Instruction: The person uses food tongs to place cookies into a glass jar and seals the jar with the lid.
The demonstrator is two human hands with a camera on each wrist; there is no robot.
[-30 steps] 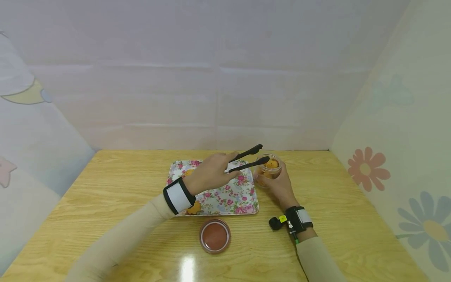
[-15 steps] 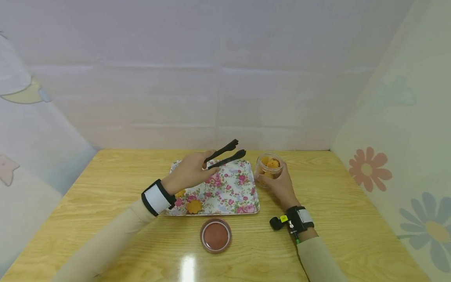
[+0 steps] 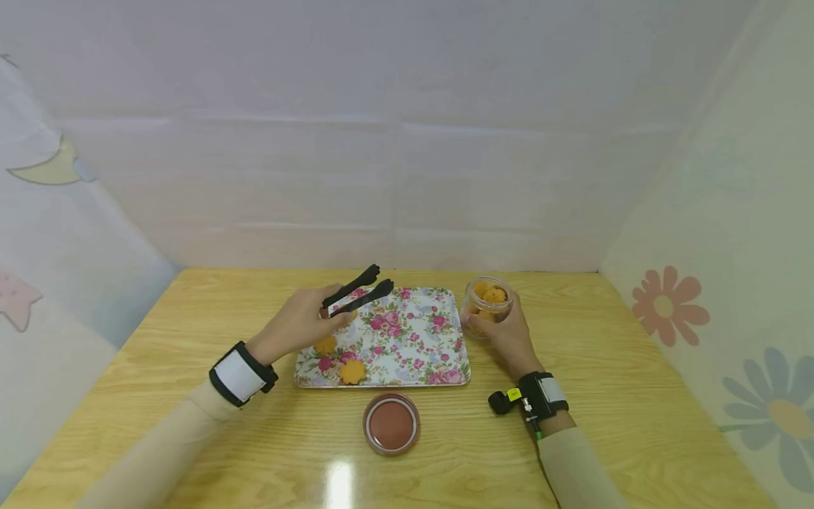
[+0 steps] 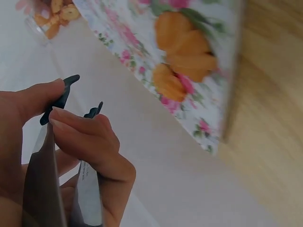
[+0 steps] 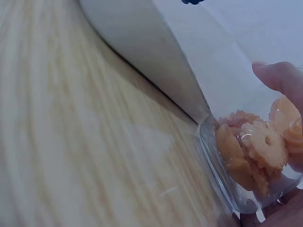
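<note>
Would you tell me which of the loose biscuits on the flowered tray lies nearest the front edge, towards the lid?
The biscuit near the tray's front rim, just behind the round brown lid. The other visible biscuit lies farther back and left, beside the left hand.

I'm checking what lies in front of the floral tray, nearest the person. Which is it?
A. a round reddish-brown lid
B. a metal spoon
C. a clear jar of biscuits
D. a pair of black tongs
A: the round reddish-brown lid lies alone on the wooden table, just on the person's side of the rectangular floral tray.
</note>
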